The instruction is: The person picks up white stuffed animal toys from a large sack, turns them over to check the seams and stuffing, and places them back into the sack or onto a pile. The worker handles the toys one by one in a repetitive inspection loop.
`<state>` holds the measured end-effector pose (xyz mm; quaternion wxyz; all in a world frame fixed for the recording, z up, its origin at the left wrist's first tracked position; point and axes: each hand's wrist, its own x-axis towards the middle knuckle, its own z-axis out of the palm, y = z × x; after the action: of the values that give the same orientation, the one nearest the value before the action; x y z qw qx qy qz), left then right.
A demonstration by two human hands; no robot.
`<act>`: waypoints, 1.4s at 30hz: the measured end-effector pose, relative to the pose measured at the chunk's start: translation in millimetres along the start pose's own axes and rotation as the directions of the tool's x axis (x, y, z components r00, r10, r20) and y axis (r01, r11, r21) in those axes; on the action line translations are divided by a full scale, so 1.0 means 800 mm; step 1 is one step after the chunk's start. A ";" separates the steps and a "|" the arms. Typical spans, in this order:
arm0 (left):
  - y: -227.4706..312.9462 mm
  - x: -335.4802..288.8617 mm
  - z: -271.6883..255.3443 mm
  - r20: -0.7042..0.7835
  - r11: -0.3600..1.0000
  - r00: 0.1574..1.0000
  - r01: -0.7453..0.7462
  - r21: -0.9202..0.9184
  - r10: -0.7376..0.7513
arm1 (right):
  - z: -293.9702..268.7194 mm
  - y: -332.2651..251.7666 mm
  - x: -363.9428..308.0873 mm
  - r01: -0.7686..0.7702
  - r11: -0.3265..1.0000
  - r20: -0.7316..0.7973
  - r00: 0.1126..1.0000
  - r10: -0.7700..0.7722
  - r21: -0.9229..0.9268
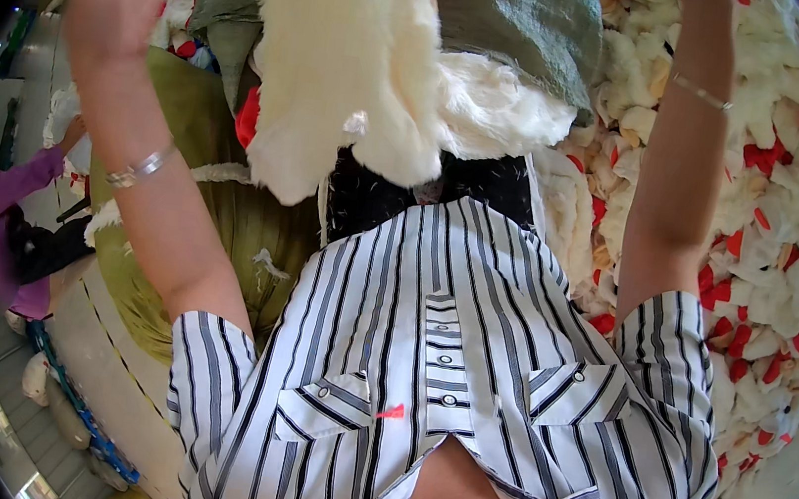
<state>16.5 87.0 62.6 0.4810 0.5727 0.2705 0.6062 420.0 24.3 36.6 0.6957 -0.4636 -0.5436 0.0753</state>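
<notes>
My left hand [123, 1] is raised at the upper left, with a ring on one finger. Its fingers look apart, nothing shows in them, and their tips reach the top edge. A long cream plush fabric piece [347, 64] hangs over my lap to the right of that hand, with a gap between them; its upper end is cut off by the frame. Beside it lies a whiter, fluffy plush piece [506, 113]. My right forearm stretches up at the right, but the hand itself is beyond the top edge.
A large heap of cream plush pieces [783, 212] mixed with red scraps fills the right side. Olive-green sacking [155, 249] bulges at my left, and a grey-green sack [532, 26] is ahead. Farther left, a person in purple [7, 196] sits beside the walkway.
</notes>
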 end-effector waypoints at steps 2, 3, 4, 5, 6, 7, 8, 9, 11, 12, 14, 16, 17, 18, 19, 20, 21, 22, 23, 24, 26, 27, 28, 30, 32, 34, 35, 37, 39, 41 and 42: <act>-0.060 -0.032 -0.048 0.149 0.985 0.974 0.173 -0.016 -0.168 | 0.010 0.017 -0.058 -0.246 0.962 0.208 0.941 0.266 -0.118; -0.096 -0.054 -0.077 0.173 0.964 0.948 0.261 0.054 -0.267 | 0.016 0.042 -0.097 -0.323 0.946 0.333 0.889 0.314 -0.029; -0.121 -0.080 -0.063 0.095 0.915 0.912 0.390 0.099 -0.399 | 0.011 0.064 -0.136 -0.407 0.913 0.427 0.830 0.360 0.021; -0.138 -0.109 -0.077 0.041 0.876 0.885 0.451 0.169 -0.464 | 0.026 0.063 -0.167 -0.490 0.867 0.500 0.731 0.465 -0.089; -0.157 -0.129 -0.084 0.010 0.853 0.866 0.492 0.174 -0.501 | 0.037 0.052 -0.198 -0.554 0.802 0.530 0.621 0.578 -0.225; -0.166 -0.147 -0.091 -0.014 0.834 0.855 0.509 0.215 -0.519 | 0.043 0.062 -0.229 -0.580 0.792 0.620 0.555 0.554 -0.188; -0.175 -0.164 -0.097 -0.036 0.810 0.840 0.532 0.248 -0.541 | 0.054 0.053 -0.251 -0.617 0.759 0.614 0.521 0.593 -0.208; -0.182 -0.180 -0.102 -0.056 0.820 0.843 0.534 0.207 -0.535 | 0.063 0.050 -0.269 -0.680 0.703 0.623 0.463 0.630 -0.205; -0.189 -0.209 -0.105 -0.099 0.837 0.846 0.533 0.124 -0.524 | 0.080 0.048 -0.297 -0.705 0.692 0.575 0.503 0.645 -0.159; -0.184 -0.222 -0.101 -0.128 0.833 0.837 0.544 0.097 -0.532 | 0.088 0.044 -0.301 -0.708 0.681 0.581 0.481 0.657 -0.184; -0.188 -0.249 -0.105 -0.107 0.768 0.770 0.637 0.069 -0.629 | 0.103 0.039 -0.305 -0.709 0.666 0.595 0.437 0.674 -0.234; -0.192 -0.270 -0.100 -0.054 0.726 0.727 0.687 0.029 -0.685 | 0.118 0.024 -0.306 -0.632 0.668 0.606 0.367 0.705 -0.394; -0.191 -0.277 -0.092 -0.008 0.718 0.718 0.696 -0.004 -0.696 | 0.123 0.019 -0.306 -0.582 0.661 0.601 0.335 0.726 -0.475; -0.188 -0.280 -0.086 0.035 0.742 0.742 0.670 0.000 -0.670 | 0.128 0.025 -0.312 -0.525 0.669 0.597 0.332 0.730 -0.526; -0.184 -0.281 -0.080 0.033 0.760 0.760 0.650 -0.007 -0.650 | 0.129 0.026 -0.319 -0.553 0.693 0.598 0.383 0.704 -0.463; -0.176 -0.277 -0.074 0.028 0.779 0.779 0.627 -0.016 -0.626 | 0.132 0.025 -0.323 -0.572 0.719 0.597 0.434 0.674 -0.396; -0.169 -0.273 -0.070 0.023 0.797 0.798 0.603 -0.024 -0.603 | 0.133 0.022 -0.324 -0.586 0.742 0.592 0.485 0.644 -0.326; -0.166 -0.267 -0.068 0.034 0.795 0.800 0.599 -0.102 -0.599 | 0.131 0.019 -0.324 -0.598 0.751 0.567 0.528 0.632 -0.279; -0.167 -0.266 -0.069 0.015 0.797 0.799 0.601 -0.048 -0.602 | 0.131 0.016 -0.324 -0.609 0.760 0.545 0.567 0.618 -0.228; -0.170 -0.263 -0.070 -0.004 0.797 0.797 0.604 0.006 -0.604 | 0.130 0.014 -0.322 -0.617 0.767 0.521 0.603 0.604 -0.175; -0.169 -0.259 -0.073 -0.096 0.826 0.825 0.562 0.041 -0.556 | 0.122 0.025 -0.309 -0.606 0.794 0.362 0.734 0.575 -0.032; -0.166 -0.253 -0.076 -0.169 0.859 0.849 0.512 0.025 -0.501 | 0.116 0.026 -0.300 -0.586 0.809 0.271 0.786 0.556 0.039; -0.160 -0.245 -0.078 -0.241 0.888 0.863 0.460 0.013 -0.443 | 0.103 0.023 -0.285 -0.621 0.777 0.231 0.775 0.588 0.104; -0.134 -0.226 -0.059 -0.354 0.946 0.881 0.321 -0.043 -0.315 | 0.094 0.006 -0.262 -0.614 0.755 0.163 0.789 0.592 0.230; -0.138 -0.231 -0.039 -0.370 0.903 0.868 0.405 0.142 -0.331 | 0.108 -0.015 -0.278 -0.513 0.853 0.294 0.833 0.468 0.096; -0.142 -0.225 -0.060 -0.431 0.900 0.881 0.335 0.278 -0.194 | 0.097 -0.031 -0.285 -0.279 0.934 0.500 0.789 0.357 -0.225; -0.143 -0.222 -0.071 -0.463 0.886 0.878 0.307 0.347 -0.123 | 0.092 -0.024 -0.280 -0.331 0.935 0.245 0.903 0.353 -0.126; -0.127 -0.232 -0.094 -0.464 0.880 0.871 0.341 0.332 -0.162 | 0.044 -0.002 -0.246 -0.621 0.775 0.249 0.774 0.583 0.117; -0.118 -0.238 -0.111 -0.402 0.868 0.864 0.423 0.260 -0.301 | 0.033 0.010 -0.255 -0.617 0.779 0.399 0.689 0.605 -0.116; -0.115 -0.241 -0.122 -0.245 0.822 0.828 0.547 0.156 -0.505 | 0.031 0.007 -0.252 -0.531 0.636 0.541 0.347 0.766 -0.560; -0.107 -0.247 -0.112 -0.194 0.753 0.793 0.610 0.246 -0.578 | 0.032 0.015 -0.255 -0.356 0.698 0.626 0.309 0.716 -0.622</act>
<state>-69.4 -35.7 -116.0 0.5420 0.4894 0.5511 0.4038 322.2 -78.9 -112.4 0.1741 -0.6444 -0.6174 0.4162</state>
